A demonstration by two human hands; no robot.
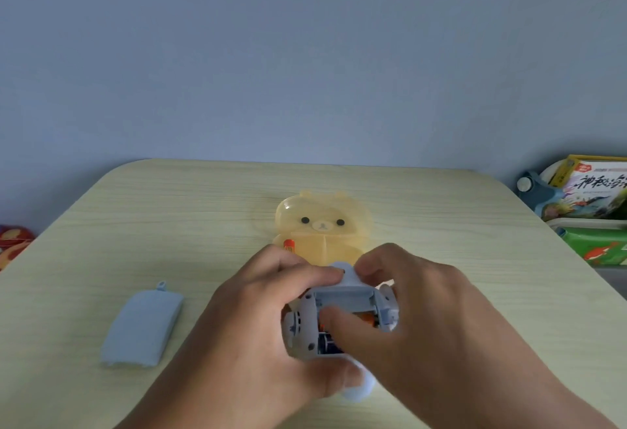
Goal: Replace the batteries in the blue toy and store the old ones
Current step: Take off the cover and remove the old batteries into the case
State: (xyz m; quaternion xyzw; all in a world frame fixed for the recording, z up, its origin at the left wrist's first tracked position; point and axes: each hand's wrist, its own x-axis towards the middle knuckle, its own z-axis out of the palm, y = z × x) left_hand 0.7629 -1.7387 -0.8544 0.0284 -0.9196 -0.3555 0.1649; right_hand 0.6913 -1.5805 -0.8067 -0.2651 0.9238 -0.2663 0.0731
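Observation:
The blue toy (342,296) lies on its front at the near middle of the table, its battery compartment open. My left hand (258,320) grips the toy's left side, fingers curled over its top. My right hand (417,313) lies over the toy's right side, and its thumb presses an orange battery (368,319) in the compartment. Behind the toy stands a translucent yellow bear-shaped box (322,225), its lid up, with an orange battery (289,246) in its left compartment. The blue battery cover (142,325) lies on the table to the left.
The pale wooden table (169,225) has rounded far corners. Off its right edge stand a colourful book box (597,187), a blue-grey holder (534,191) and a green package (600,245). A red patterned object (13,242) shows at the left edge.

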